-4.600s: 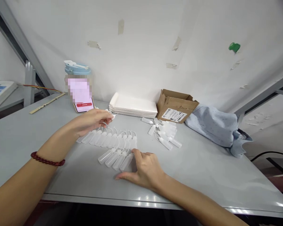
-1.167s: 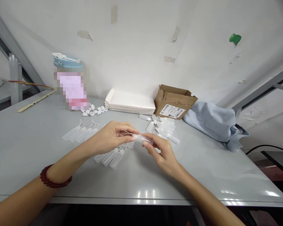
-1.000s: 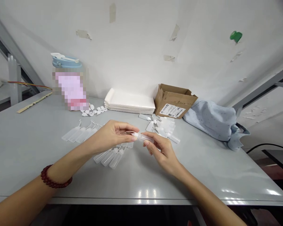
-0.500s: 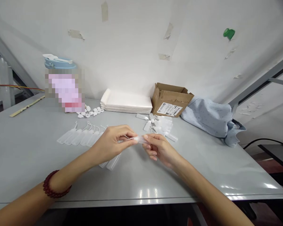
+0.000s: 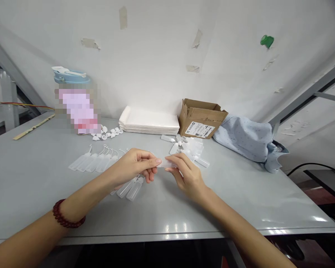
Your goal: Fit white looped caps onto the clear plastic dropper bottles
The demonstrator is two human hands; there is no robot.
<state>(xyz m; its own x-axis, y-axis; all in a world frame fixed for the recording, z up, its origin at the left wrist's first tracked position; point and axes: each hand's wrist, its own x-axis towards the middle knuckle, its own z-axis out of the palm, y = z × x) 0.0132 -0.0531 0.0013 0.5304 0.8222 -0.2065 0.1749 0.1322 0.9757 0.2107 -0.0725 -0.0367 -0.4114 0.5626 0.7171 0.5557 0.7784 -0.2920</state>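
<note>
Between both hands, above the grey table, is a small translucent plastic bottle [image 5: 166,163]. My left hand [image 5: 141,163] pinches its left end with thumb and fingers, and that end is hidden. The bottle's right part is gripped by the thumb and fingertips of my right hand [image 5: 185,171]. A row of flat translucent bottles [image 5: 91,162] with thin curved cap straps lies left of my left hand. More clear bottles [image 5: 134,190] lie just below that hand. Behind my right hand is a loose pile of small bottles [image 5: 194,146].
White caps [image 5: 104,134] lie loose at the back left by a blurred pink item [image 5: 80,108] with a blue lid [image 5: 72,75]. A stack of white envelopes [image 5: 150,121], an open cardboard box [image 5: 202,121] and pale blue cloth [image 5: 245,139] stand along the wall.
My left fingers have shifted their hold on the bottle's left end. My right hand has turned, its fingers now over the bottle from above with the thumb below.
</note>
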